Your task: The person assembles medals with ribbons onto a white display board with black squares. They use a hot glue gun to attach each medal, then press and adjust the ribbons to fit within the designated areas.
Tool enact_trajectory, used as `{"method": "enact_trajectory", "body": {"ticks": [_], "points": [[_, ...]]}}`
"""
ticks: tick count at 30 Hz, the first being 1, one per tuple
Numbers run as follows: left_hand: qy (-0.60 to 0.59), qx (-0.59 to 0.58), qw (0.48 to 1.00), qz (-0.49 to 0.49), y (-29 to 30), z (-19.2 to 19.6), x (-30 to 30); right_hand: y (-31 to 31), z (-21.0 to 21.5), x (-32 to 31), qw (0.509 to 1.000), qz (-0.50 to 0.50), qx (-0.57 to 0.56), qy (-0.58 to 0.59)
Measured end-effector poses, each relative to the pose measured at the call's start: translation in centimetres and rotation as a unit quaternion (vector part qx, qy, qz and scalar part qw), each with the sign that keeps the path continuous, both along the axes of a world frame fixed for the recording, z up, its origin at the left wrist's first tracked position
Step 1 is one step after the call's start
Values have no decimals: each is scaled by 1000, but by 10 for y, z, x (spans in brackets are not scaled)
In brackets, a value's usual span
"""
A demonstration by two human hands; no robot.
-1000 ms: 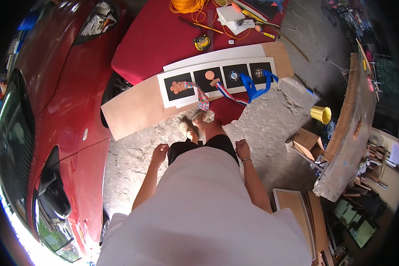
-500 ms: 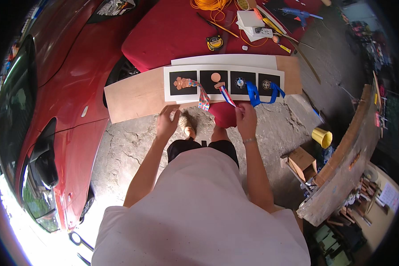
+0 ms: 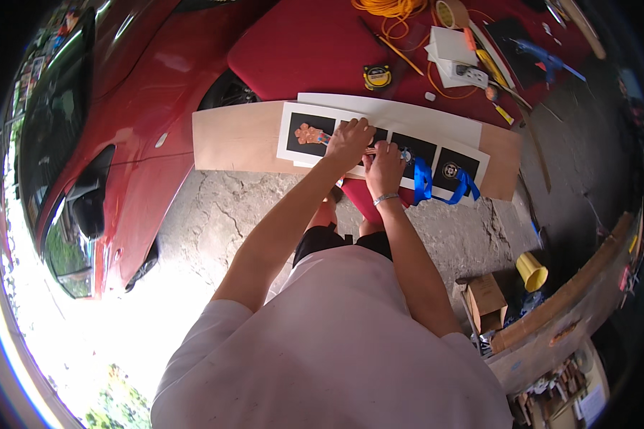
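Both hands are at the second black panel of a white mounting board (image 3: pixel 285 146). My left hand (image 3: pixel 350 141) curls its fingers over the round copper medal there and hides most of it. Close beside it, my right hand (image 3: pixel 385 166) pinches at the medal's striped ribbon, which it mostly covers. A bit of the copper ribbon bar (image 3: pixel 370 151) shows between the hands. On the left panel lies a flower-shaped copper medal (image 3: pixel 309 134) with a patterned ribbon. A round medal (image 3: pixel 450 170) with a blue ribbon (image 3: pixel 468 187) lies on the right panel. Another blue ribbon (image 3: pixel 422 179) hangs over the board's near edge.
The board lies on a wooden plank (image 3: pixel 229 139) across a red-covered table (image 3: pixel 300 57). Beyond are a tape measure (image 3: pixel 377 76), orange cord (image 3: pixel 390 7), a tape roll (image 3: pixel 451 13) and a blue glue gun (image 3: pixel 544 58). A red car (image 3: pixel 136 143) stands left.
My left hand has moved right and forward from the board's near edge onto the second panel. My right hand has moved up over the board next to it. The board looks more tilted as the view shifted.
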State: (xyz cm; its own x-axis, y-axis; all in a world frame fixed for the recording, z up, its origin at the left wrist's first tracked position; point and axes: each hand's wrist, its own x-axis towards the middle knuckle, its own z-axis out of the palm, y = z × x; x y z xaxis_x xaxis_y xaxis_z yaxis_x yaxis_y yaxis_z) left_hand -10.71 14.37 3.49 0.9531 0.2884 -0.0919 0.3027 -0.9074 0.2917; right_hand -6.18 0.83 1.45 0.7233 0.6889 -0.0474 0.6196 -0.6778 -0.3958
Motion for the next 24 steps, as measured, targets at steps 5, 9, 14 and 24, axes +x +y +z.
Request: {"method": "enact_trajectory", "body": {"ticks": [5,9,14,24], "points": [[-37,-75,996,44,0,-3,-4,-2,-7,8,999,25,24,35],[-2,-119,991,61,9,0,-8,-3,-13,13,993,46,73,80],[-110,-322,934,106,8,28,-40,-15,12,30,946,125,227,196],[-214,-611,758,80,-18,132,-81,-47,141,28,724,-27,192,662]]}}
